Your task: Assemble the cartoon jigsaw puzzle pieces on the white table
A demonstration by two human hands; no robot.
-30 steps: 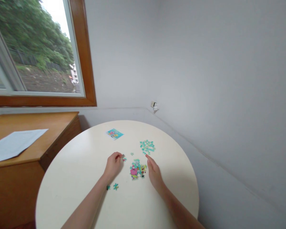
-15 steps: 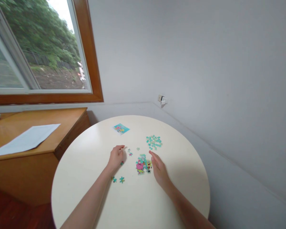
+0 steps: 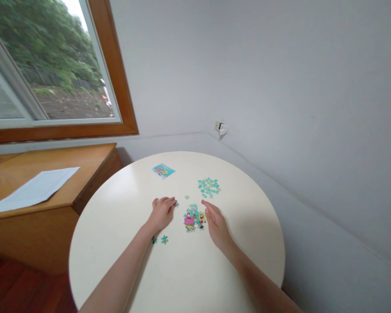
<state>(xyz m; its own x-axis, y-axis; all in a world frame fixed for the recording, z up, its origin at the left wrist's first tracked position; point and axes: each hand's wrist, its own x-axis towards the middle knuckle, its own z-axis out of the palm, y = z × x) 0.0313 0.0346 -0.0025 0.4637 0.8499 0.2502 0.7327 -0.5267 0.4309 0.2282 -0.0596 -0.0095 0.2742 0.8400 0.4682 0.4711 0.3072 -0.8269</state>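
A partly joined jigsaw puzzle (image 3: 189,221) with cartoon figures lies on the round white table, pink on its left side and yellow on its right. To its left, my left hand (image 3: 162,214) rests palm down with fingers outstretched, the fingertips at a small pink and teal puzzle piece (image 3: 177,204). That hand hides part of the table beneath it. My right hand (image 3: 217,224) is on its side along the puzzle's right edge, fingers straight and holding nothing I can see. Two loose pieces (image 3: 164,239) lie by my left wrist, one partly covered by it.
Several teal pieces are spread in a pile (image 3: 209,187) beyond my right hand. One pale piece (image 3: 187,197) lies alone above the puzzle. A picture card (image 3: 163,171) is near the table's far edge. A wooden cabinet (image 3: 94,174) with a paper sheet (image 3: 35,189) stands left.
My left hand has shifted slightly right and its fingers have stretched out over the small pieces beside it. My right hand stays by the puzzle. The view has tilted a little.
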